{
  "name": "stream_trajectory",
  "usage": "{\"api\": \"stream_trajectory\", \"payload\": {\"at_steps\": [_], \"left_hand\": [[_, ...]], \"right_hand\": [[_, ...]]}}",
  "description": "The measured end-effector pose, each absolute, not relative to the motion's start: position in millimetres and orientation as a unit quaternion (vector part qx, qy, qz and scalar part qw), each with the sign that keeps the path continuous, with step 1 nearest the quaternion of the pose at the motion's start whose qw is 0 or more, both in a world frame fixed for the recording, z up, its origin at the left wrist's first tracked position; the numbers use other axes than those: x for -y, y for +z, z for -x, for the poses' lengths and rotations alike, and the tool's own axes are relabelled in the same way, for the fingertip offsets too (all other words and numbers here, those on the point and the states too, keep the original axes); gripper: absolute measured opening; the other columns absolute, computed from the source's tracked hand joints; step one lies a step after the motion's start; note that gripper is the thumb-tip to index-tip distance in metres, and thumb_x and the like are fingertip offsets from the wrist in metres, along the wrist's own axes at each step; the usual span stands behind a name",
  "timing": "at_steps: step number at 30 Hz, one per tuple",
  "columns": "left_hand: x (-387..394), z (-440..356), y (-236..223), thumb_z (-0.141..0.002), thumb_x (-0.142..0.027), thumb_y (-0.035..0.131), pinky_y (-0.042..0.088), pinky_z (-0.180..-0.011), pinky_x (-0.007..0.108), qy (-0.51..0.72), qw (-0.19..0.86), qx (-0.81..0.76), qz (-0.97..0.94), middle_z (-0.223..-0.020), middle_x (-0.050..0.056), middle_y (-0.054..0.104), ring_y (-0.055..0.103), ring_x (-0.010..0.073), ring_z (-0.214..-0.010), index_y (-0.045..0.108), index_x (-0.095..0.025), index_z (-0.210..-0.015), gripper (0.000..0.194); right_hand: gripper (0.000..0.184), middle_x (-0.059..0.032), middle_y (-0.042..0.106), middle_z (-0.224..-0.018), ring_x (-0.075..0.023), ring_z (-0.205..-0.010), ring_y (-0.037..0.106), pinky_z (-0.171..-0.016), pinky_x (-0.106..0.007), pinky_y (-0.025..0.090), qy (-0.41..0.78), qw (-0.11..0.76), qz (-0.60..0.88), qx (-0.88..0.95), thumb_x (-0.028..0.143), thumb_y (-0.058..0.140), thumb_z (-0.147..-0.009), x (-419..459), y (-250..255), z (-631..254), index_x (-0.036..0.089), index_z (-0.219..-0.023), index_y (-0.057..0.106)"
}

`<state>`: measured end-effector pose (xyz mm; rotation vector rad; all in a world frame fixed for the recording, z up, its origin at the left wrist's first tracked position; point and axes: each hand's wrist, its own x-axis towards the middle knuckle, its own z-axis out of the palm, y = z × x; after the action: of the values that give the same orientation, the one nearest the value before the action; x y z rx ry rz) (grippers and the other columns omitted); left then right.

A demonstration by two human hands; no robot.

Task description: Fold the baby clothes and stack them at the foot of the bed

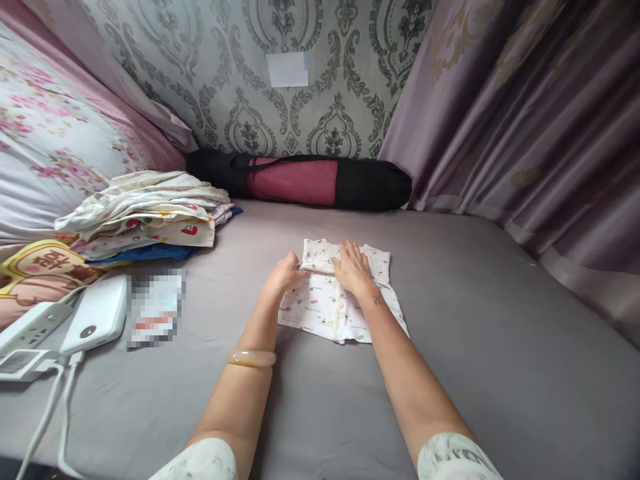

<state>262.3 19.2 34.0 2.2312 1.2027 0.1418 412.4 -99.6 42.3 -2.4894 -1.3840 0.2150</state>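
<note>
A small white baby shirt (315,310) with a tiny coloured print and a pale yellow button strip lies on the grey bedsheet, its far part folded over toward me. At the left end of that fold is my left hand (287,273), its fingers curled and closed on the cloth edge, thumb on top. My right hand (354,268) rests flat across the folded part with its fingers out, pressing on the fabric and holding nothing.
Folded clothes (150,213) are piled at the left beside a floral pillow (55,133). Nearer are a power strip (35,327), a white power bank (97,313) with cables and a blurred packet (156,310). A black and pink long bag (295,180) lies along the wall; curtains (500,120) hang right.
</note>
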Motion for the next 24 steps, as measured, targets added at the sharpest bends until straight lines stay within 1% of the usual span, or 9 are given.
{"api": "stream_trajectory", "payload": {"at_steps": [2, 5, 9, 13, 15, 16, 19, 22, 24], "left_hand": [[-17.1, -262.4, 37.8, -0.075, -0.038, 0.065, 0.040, -0.064, 0.026, 0.044, 0.286, -0.453, -0.843, -0.097, 0.009, 0.067, 0.062, 0.0230, -0.086, 0.054, -0.021, -0.092, 0.027], [-15.5, -263.1, 41.0, -0.078, -0.036, 0.062, 0.040, -0.064, 0.027, 0.032, 0.274, -0.459, -0.845, -0.097, 0.010, 0.068, 0.062, 0.0234, -0.087, 0.055, -0.021, -0.084, 0.018], [-16.7, -264.7, 39.3, -0.078, -0.029, 0.060, 0.039, -0.063, 0.028, 0.030, 0.273, -0.460, -0.844, -0.089, 0.009, 0.069, 0.063, 0.0237, -0.085, 0.057, -0.021, -0.078, 0.008], [-16.5, -264.9, 39.8, -0.077, -0.028, 0.064, 0.039, -0.063, 0.028, 0.035, 0.279, -0.458, -0.843, -0.085, 0.009, 0.069, 0.063, 0.0239, -0.084, 0.058, -0.020, -0.078, 0.010], [-15.0, -264.0, 42.4, -0.077, -0.031, 0.064, 0.040, -0.064, 0.028, 0.028, 0.276, -0.459, -0.844, -0.089, 0.009, 0.069, 0.063, 0.0234, -0.086, 0.058, -0.020, -0.082, 0.013], [-14.1, -263.4, 43.8, -0.078, -0.032, 0.064, 0.041, -0.065, 0.028, 0.027, 0.271, -0.456, -0.847, -0.093, 0.009, 0.069, 0.062, 0.0230, -0.088, 0.058, -0.020, -0.085, 0.015], [-12.4, -262.4, 45.9, -0.078, -0.030, 0.063, 0.042, -0.069, 0.027, 0.040, 0.257, -0.439, -0.860, -0.100, 0.008, 0.067, 0.061, 0.0219, -0.092, 0.056, -0.020, -0.092, 0.018], [-12.7, -262.7, 44.5, -0.078, -0.026, 0.062, 0.043, -0.072, 0.028, 0.060, 0.257, -0.415, -0.871, -0.100, 0.007, 0.065, 0.060, 0.0213, -0.093, 0.055, -0.020, -0.095, 0.019], [-13.4, -263.1, 43.5, -0.079, -0.022, 0.060, 0.043, -0.074, 0.028, 0.066, 0.259, -0.402, -0.876, -0.100, 0.006, 0.064, 0.060, 0.0212, -0.095, 0.055, -0.020, -0.095, 0.017]], "right_hand": [[0.059, -0.0125, 0.015, -0.162, -0.0296, -0.149, 0.007, -0.117, -0.050, 0.010, 0.098, 0.132, 0.858, 0.486, 0.042, 0.026, -0.101, 95.5, 35.5, -403.6, 0.014, -0.154, 0.025], [0.061, -0.0102, 0.012, -0.163, -0.0307, -0.149, 0.004, -0.116, -0.055, 0.002, 0.114, 0.111, 0.861, 0.483, 0.047, 0.021, -0.101, 93.5, 26.8, -396.7, 0.018, -0.155, 0.024], [0.061, -0.0102, 0.012, -0.163, -0.0318, -0.149, 0.004, -0.116, -0.056, 0.000, 0.106, 0.092, 0.864, 0.483, 0.048, 0.021, -0.101, 93.6, 21.9, -396.2, 0.019, -0.155, 0.025], [0.062, -0.0108, 0.012, -0.163, -0.0329, -0.149, 0.003, -0.115, -0.058, 0.001, 0.130, 0.075, 0.868, 0.474, 0.048, 0.023, -0.100, 90.4, 27.5, -398.4, 0.019, -0.155, 0.024], [0.061, -0.0129, 0.018, -0.162, -0.0342, -0.148, 0.006, -0.114, -0.060, 0.004, 0.148, 0.074, 0.867, 0.471, 0.048, 0.024, -0.100, 85.3, 33.8, -400.2, 0.018, -0.152, 0.031], [0.058, -0.0138, 0.025, -0.159, -0.0339, -0.147, 0.010, -0.113, -0.059, 0.006, 0.141, 0.080, 0.864, 0.478, 0.046, 0.025, -0.100, 81.4, 37.2, -401.2, 0.017, -0.148, 0.038], [0.046, -0.0123, 0.050, -0.143, -0.0285, -0.137, 0.032, -0.112, -0.049, 0.018, 0.070, 0.122, 0.846, 0.515, 0.035, 0.026, -0.101, 63.8, 45.1, -403.8, 0.019, -0.131, 0.056], [0.040, -0.0085, 0.061, -0.131, -0.0264, -0.123, 0.045, -0.101, -0.041, 0.032, 0.054, 0.152, 0.835, 0.526, 0.028, 0.030, -0.100, 40.0, 46.4, -405.0, 0.022, -0.127, 0.058], [0.038, -0.0076, 0.063, -0.128, -0.0274, -0.120, 0.047, -0.097, -0.039, 0.034, 0.068, 0.154, 0.835, 0.523, 0.027, 0.034, -0.099, 24.6, 43.9, -405.3, 0.023, -0.129, 0.057]]}}
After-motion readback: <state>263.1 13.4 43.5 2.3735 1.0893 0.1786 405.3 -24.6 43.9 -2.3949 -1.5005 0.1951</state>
